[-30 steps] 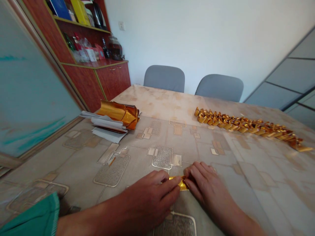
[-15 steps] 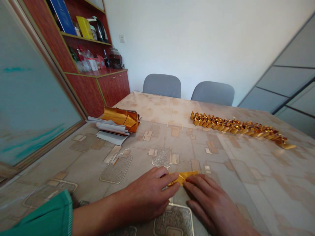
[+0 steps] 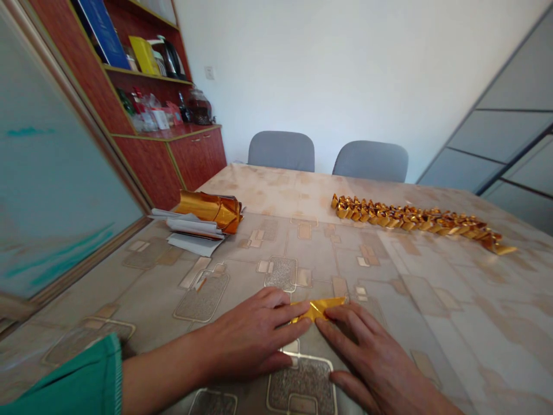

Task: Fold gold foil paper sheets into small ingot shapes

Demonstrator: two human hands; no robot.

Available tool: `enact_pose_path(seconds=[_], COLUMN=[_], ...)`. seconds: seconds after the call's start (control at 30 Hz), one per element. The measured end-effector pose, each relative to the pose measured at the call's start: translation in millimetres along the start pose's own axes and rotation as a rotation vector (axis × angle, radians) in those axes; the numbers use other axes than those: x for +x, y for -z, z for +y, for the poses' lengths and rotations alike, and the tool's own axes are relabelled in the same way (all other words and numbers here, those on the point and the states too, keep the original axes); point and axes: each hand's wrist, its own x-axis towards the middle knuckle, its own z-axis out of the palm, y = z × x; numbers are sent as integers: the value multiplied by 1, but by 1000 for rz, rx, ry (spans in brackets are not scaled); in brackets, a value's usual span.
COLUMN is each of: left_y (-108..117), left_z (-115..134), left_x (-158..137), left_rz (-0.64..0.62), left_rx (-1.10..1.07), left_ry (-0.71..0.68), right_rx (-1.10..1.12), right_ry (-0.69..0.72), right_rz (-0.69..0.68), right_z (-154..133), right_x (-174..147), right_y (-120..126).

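Note:
A small piece of folded gold foil paper (image 3: 320, 308) lies on the patterned tablecloth in front of me. My left hand (image 3: 253, 331) rests over its left end, fingers stretched out and pressing on it, the thumb apart on the cloth. At the right end, the fingertips of my right hand (image 3: 371, 349) press on the lower edge; its fingers are extended and its thumb stands away. Both hands are open and touch the paper without gripping it. The fingers hide parts of the paper's two ends.
A roll of gold foil sheets (image 3: 209, 208) with white-backed papers (image 3: 194, 230) lies at the table's left. A long row of folded gold pieces (image 3: 410, 218) stretches across the right. Two grey chairs (image 3: 280, 151) stand behind the table, a red cabinet (image 3: 194, 155) at the back left.
My left thumb has moved out from the fingers, and my right fingers have shifted slightly along the paper's lower edge. The paper stays almost in place; the view has tilted slightly.

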Motion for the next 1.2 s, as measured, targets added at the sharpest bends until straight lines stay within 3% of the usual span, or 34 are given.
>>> enact_pose_path(seconds=[0.2, 0.57, 0.7, 0.83, 1.03, 1.2], left_y=[8, 6, 3, -7, -18, -14], left_z=[-8, -20, -16, -11, -11, -9], left_x=[-2, -16, -9, 8, 18, 15], left_rz=[-29, 11, 54, 125, 175, 153], left_rx=[-81, -172, -141, -61, 51, 73], left_ry=[-52, -146, -120, -54, -65, -68], right_rx=[27, 47, 68, 70, -34, 13], right_ry=[11, 44, -20, -120, -100, -130], right_rz=[-15, 35, 95, 147, 282, 225], right_z=[16, 16, 8, 3, 6, 2], right_x=[-12, -12, 1, 20, 25, 20], right_y=[1, 7, 9, -6, -23, -13])
